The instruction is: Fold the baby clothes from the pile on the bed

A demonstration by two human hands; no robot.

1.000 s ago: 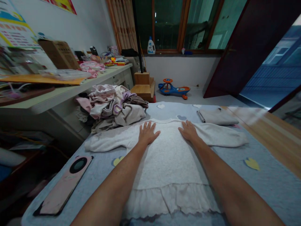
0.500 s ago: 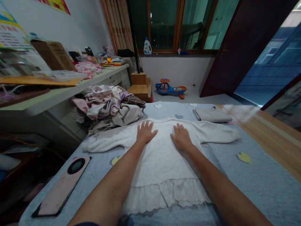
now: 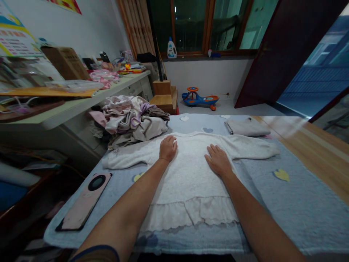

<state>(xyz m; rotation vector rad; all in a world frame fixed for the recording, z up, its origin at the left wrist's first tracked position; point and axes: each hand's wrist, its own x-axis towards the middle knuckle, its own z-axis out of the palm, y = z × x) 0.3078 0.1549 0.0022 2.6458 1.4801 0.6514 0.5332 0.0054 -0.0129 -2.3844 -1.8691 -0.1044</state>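
Observation:
A white long-sleeved dress (image 3: pixel 191 178) with a frilled hem lies spread flat on a grey-blue blanket (image 3: pixel 286 211), sleeves stretched out to both sides. My left hand (image 3: pixel 168 148) rests on the dress near its left shoulder, fingers curled under against the cloth. My right hand (image 3: pixel 218 161) lies flat on the chest of the dress, fingers stretched out and holding nothing.
A heap of crumpled clothes (image 3: pixel 131 120) sits at the blanket's far left. A folded grey garment (image 3: pixel 247 127) lies at the far right. A pink phone (image 3: pixel 85 202) lies near the left edge. A cluttered desk (image 3: pixel 68 105) runs along the left; a toy car (image 3: pixel 200 99) is on the floor.
My left hand's fingers have curled in from lying flat. My right hand has slid back toward me on the dress. The view has shifted slightly.

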